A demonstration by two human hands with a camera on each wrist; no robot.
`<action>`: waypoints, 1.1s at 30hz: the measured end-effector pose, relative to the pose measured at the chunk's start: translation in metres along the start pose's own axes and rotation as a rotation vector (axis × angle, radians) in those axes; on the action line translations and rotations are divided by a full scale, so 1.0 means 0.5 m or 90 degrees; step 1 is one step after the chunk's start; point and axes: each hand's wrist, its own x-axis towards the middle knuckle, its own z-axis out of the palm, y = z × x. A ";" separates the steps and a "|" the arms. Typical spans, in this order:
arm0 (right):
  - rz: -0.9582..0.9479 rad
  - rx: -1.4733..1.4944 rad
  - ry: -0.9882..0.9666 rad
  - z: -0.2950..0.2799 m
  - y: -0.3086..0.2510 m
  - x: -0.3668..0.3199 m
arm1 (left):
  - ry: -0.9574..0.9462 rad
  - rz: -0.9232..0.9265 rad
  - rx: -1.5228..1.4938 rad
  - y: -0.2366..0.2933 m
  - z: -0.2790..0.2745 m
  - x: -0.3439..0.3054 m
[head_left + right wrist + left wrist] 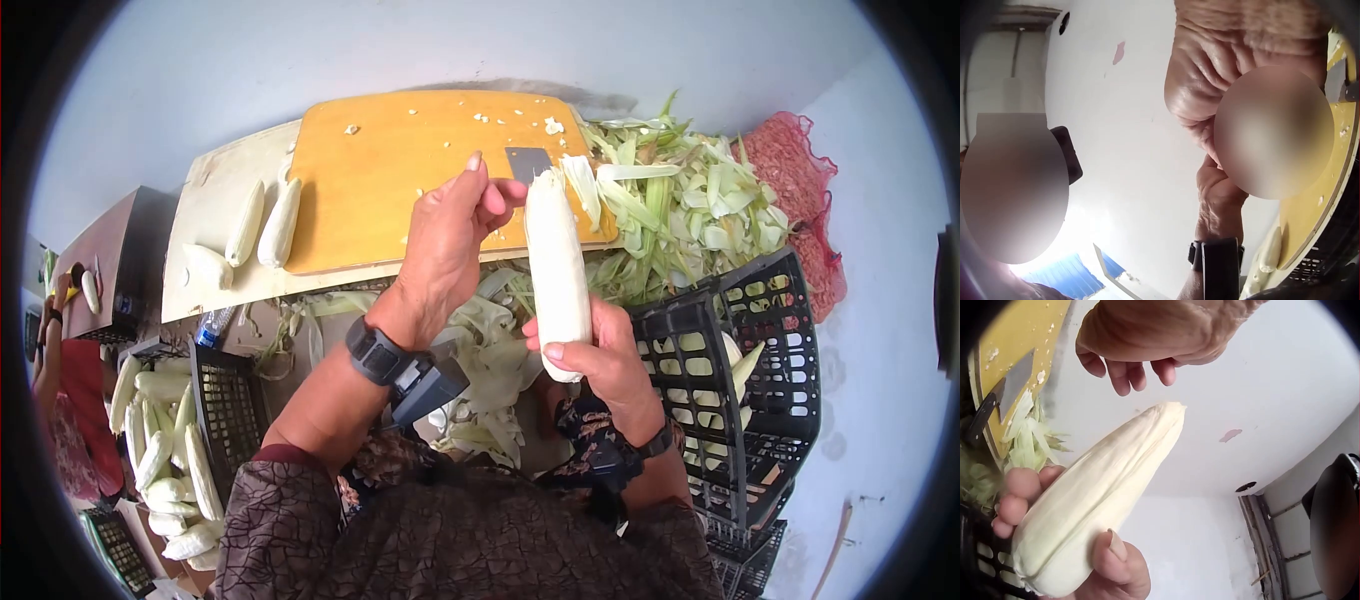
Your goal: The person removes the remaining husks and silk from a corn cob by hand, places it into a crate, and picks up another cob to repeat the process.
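Observation:
A pale, husk-covered corn ear (557,270) stands nearly upright in my right hand (605,365), whose thumb and fingers grip its wide lower end. In the left wrist view the ear (1097,494) tilts, with its narrow tip free. My left hand (445,240) is beside that tip, fingers loosely bent and holding nothing; the left wrist view shows a gap between the hand (1154,337) and the tip. A blurred patch covers the ear in the right wrist view, where part of my right hand (1241,50) shows. A knife blade (528,163) lies on the yellow board (370,190).
Several ears (243,225) lie left of the board. Loose husks (700,195) are heaped at its right, beside a red mesh sack (790,165). Black crates (690,350) stand at right; another crate (225,400) and piled ears (155,455) are at left. Another person (75,410) is far left.

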 end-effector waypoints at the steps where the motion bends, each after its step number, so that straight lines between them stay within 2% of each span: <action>1: 0.016 -0.009 0.006 -0.004 0.000 -0.001 | 0.001 -0.021 -0.003 -0.006 -0.005 -0.001; 3: 0.034 -0.020 0.008 -0.009 0.000 -0.002 | 0.007 -0.040 -0.007 -0.011 -0.005 -0.006; 5: 0.042 -0.062 0.008 -0.012 -0.001 0.000 | 0.053 -0.025 0.010 -0.017 0.003 -0.014; 9: 0.048 -0.102 -0.003 -0.012 -0.006 0.001 | 0.055 0.008 0.020 -0.017 -0.002 -0.019; 11: -0.005 -0.210 0.028 -0.021 0.006 0.001 | 0.002 0.041 0.036 -0.019 -0.003 -0.021; 14: -0.034 -0.223 0.042 -0.027 0.014 0.001 | -0.054 0.038 0.081 -0.015 0.000 -0.028; 21: 0.004 -0.173 0.041 -0.029 0.042 0.007 | -0.062 0.029 0.061 -0.015 -0.006 -0.033; 23: 0.006 -0.158 0.030 -0.023 0.039 0.011 | -0.009 0.075 0.142 -0.011 -0.002 -0.035; 33: 0.107 -0.082 -0.044 -0.006 0.023 0.017 | 0.013 0.181 0.254 0.003 -0.040 -0.021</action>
